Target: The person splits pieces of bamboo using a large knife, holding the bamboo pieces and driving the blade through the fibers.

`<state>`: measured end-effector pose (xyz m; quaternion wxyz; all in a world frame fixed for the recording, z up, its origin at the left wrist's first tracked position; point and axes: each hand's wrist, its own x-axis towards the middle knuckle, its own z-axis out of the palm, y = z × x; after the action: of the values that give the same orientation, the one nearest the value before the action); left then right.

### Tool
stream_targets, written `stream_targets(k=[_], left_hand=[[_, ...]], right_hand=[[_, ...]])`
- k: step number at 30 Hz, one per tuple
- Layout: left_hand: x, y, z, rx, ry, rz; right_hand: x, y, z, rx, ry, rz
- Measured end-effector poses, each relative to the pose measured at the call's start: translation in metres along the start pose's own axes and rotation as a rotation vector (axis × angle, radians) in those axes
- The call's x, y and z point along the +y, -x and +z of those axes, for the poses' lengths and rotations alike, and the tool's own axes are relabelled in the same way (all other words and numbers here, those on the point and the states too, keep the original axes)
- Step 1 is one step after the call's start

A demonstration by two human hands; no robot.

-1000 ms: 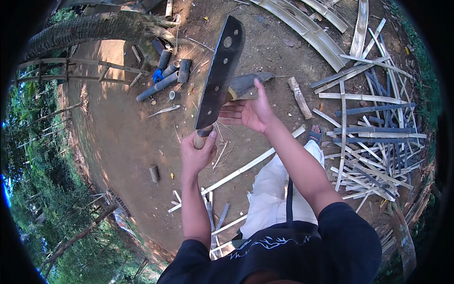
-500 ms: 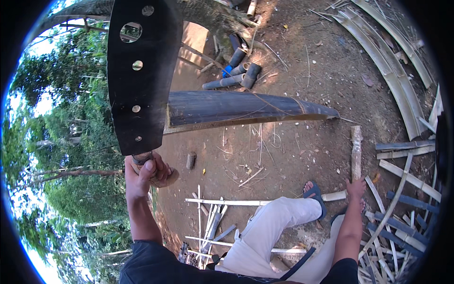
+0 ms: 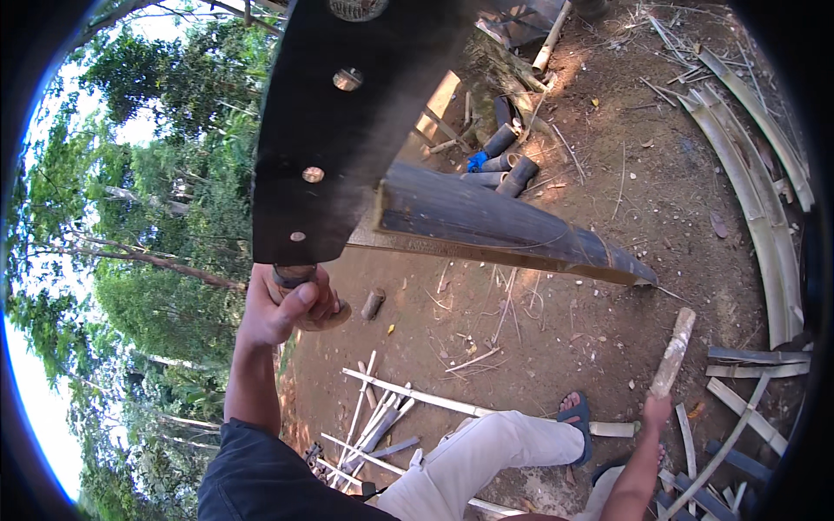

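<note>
My left hand (image 3: 291, 304) is wrapped round the wooden handle of a broad black cleaver (image 3: 334, 130), which has a row of round holes along its blade. Its blade stands raised and runs out of the picture at the top. Just right of it is the cut end of a thick dark bamboo section (image 3: 504, 221), split lengthwise with a pale edge; whether blade and bamboo touch I cannot tell. Low on the right, my right hand (image 3: 658, 410) grips one end of a short wooden club (image 3: 674, 352), held apart from the bamboo and pointing up.
Short bamboo pieces (image 3: 519, 175) lie beyond the large section, near a tree trunk (image 3: 499, 78). Long split bamboo strips (image 3: 738, 165) curve along the right, above a pile of slats (image 3: 756, 417). Thin pale sticks (image 3: 382, 425) lie near my leg. Trees (image 3: 165, 295) fill the left.
The view has shifted, so the bamboo now slants down to the right. The club has tilted to the right and shows more fully. Both hands keep their hold.
</note>
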<state>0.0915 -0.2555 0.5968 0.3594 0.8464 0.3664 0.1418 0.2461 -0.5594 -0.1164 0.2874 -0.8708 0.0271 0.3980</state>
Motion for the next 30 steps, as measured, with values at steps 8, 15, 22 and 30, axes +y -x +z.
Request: stream_targets(k=[8,15,22,30], left_hand=[[0.001,-0.005,-0.007,-0.228,-0.068,-0.139],[0.015,-0.01,-0.011,-0.367,-0.087,-0.035],[0.011,0.001,-0.009,-0.434,-0.019,-0.136],[0.016,0.008,-0.012,-0.302,-0.085,-0.103]], right_hand=[[-0.099,0.226,-0.199,-0.106,-0.448,-0.155],[-0.24,0.446,-0.419,-0.015,-0.456,-0.417],[-0.362,0.502,-0.434,0.283,-0.128,-0.946],[-0.424,0.534,-0.431,0.29,0.121,-0.787]])
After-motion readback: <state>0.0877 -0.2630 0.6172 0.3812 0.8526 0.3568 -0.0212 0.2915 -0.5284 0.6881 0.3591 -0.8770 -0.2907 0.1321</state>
